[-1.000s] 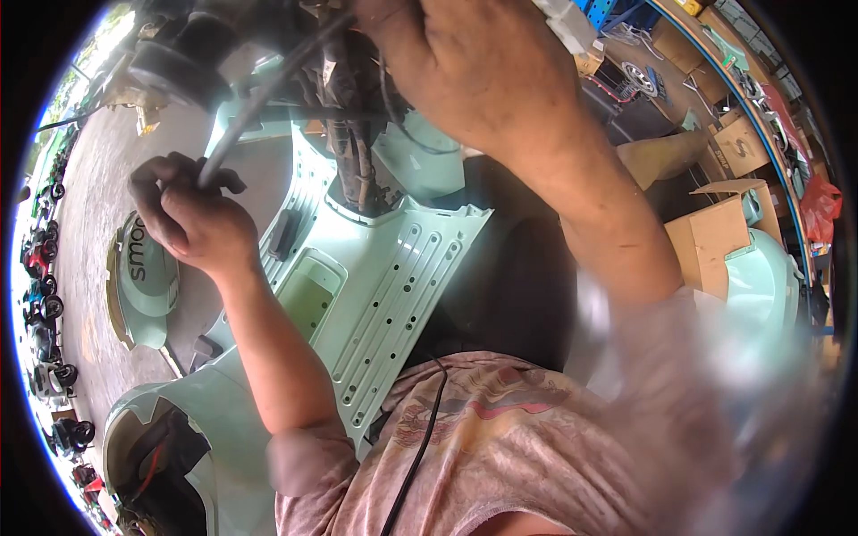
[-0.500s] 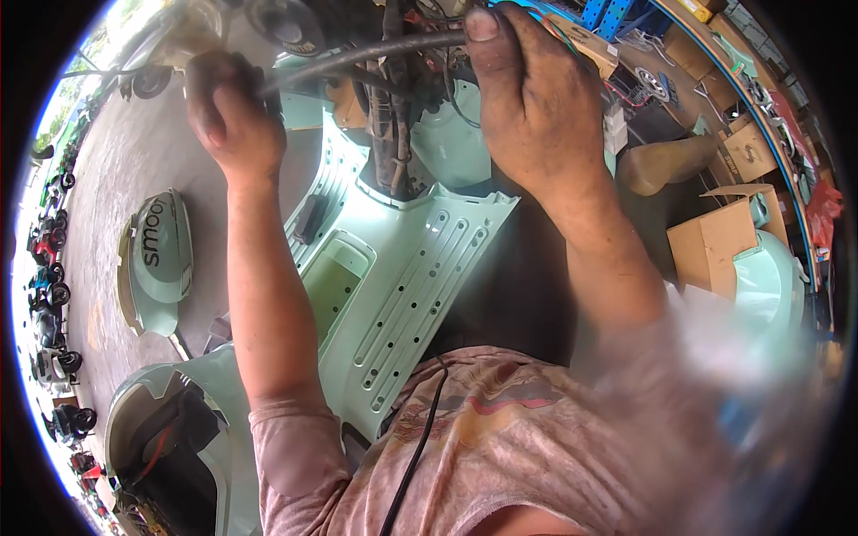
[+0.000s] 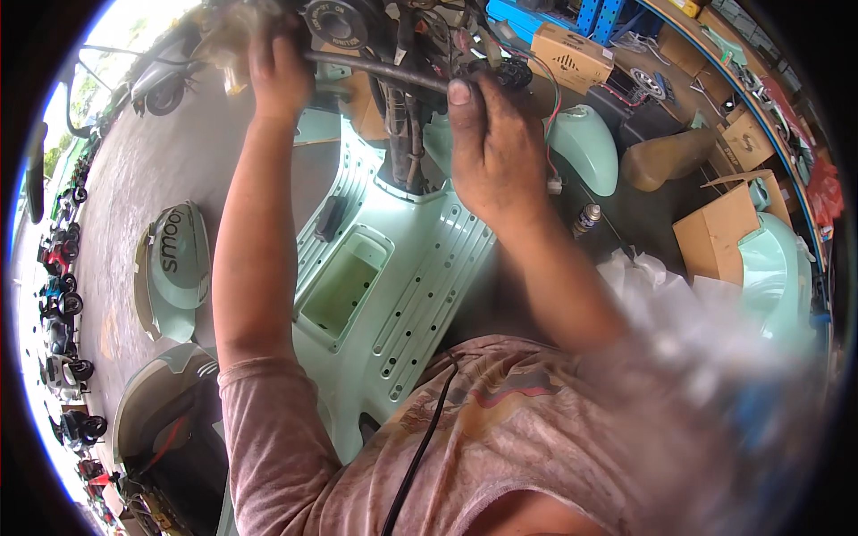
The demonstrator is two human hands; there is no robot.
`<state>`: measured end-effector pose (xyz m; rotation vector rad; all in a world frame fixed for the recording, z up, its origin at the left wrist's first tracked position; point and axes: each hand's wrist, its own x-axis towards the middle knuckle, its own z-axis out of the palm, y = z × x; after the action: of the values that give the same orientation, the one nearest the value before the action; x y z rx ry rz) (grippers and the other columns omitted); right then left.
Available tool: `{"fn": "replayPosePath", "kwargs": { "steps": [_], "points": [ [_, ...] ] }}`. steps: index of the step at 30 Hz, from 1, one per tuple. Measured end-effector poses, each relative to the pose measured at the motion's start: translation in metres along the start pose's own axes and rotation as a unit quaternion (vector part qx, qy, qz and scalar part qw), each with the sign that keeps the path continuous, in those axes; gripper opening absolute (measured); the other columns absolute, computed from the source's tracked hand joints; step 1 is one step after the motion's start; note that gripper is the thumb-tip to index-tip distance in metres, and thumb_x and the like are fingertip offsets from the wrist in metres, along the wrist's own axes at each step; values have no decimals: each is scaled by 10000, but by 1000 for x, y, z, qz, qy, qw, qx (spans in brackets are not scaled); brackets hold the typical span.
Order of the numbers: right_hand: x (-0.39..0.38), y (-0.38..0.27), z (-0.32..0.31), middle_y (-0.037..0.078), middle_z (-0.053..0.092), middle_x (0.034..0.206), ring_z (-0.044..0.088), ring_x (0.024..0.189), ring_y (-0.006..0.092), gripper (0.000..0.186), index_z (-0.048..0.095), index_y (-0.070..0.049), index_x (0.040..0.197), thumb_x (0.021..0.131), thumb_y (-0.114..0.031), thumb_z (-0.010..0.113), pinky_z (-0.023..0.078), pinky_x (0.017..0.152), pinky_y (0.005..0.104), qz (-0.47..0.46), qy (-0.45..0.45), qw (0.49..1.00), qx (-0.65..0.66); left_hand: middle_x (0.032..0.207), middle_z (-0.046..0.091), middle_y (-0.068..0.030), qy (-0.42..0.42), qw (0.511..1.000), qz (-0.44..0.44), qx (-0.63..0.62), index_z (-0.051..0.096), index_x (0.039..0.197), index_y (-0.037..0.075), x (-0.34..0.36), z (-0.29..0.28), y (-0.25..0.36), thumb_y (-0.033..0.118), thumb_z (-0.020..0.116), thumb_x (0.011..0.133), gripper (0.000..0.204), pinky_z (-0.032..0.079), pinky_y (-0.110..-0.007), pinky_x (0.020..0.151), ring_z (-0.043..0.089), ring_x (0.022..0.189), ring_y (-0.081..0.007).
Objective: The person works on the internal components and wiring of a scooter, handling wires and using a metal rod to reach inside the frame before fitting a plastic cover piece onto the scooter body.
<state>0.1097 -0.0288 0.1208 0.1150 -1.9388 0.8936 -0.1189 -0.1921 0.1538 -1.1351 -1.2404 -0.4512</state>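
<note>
A dark handlebar tube [image 3: 384,70] runs between my hands above a pale green scooter body. My left hand [image 3: 281,76] is closed round its left end, fingers partly blurred, beside a crumpled yellowish clear wrapping [image 3: 234,45]. Round the right end my right hand [image 3: 500,152] is closed, thumb lying along the tube. Below the bar stands the dark steering column [image 3: 402,134] with wires, and a round black ignition switch [image 3: 338,25] sits close to my left hand. The pale green floorboard panel [image 3: 357,223] with its open compartment [image 3: 344,286] lies under my arms.
A green printed body panel [image 3: 179,259] lies on the floor at left, beyond it a row of parked scooters [image 3: 63,304]. To the right are a spray can [image 3: 587,217], a green fender [image 3: 585,147], a brown seat [image 3: 666,161] and cardboard boxes [image 3: 715,237].
The handlebar has turned, its right end coming nearer and its left end going farther away. My right hand has shifted down and left, my left hand up and right; both keep their hold.
</note>
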Motion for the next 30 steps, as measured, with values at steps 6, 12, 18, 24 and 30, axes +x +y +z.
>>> {"fn": "replayPosePath", "kwargs": {
  "steps": [6,12,18,24,30],
  "points": [
    [-2,20,-13,139,624,737,628,673,284,325,565,-28,1030,941,-338,518,481,616,362,99,-141,974,148,738,490,-90,137,567,-655,-480,499,956,29,28,-4,70,117,379,895,161,449,-347,618,494,666,-198],
    [-41,136,-26,75,655,879,621,819,142,329,583,-36,1149,888,-234,608,496,720,312,149,-198,957,153,582,302,9,393,182,-554,-711,414,783,54,42,-60,74,67,276,934,205,280,-218,372,258,454,-97],
    [-49,241,4,96,667,855,623,718,162,274,620,-14,1094,894,-199,603,501,676,324,276,-289,916,25,558,271,7,397,174,-504,-747,397,838,44,47,-121,113,65,343,894,80,305,-212,331,273,448,-89],
    [-67,272,22,138,676,832,627,663,189,275,642,-6,1041,899,-237,597,495,646,324,296,-308,898,104,562,256,37,433,192,-524,-707,341,756,103,46,-142,146,109,351,937,181,292,-208,316,243,433,-55],
    [-60,265,16,171,675,924,652,847,308,284,648,-12,1036,893,-252,596,496,752,362,245,-323,913,49,555,257,36,405,229,-545,-698,339,756,114,46,-138,149,106,317,955,200,292,-208,338,228,421,-63]
  ]
}}
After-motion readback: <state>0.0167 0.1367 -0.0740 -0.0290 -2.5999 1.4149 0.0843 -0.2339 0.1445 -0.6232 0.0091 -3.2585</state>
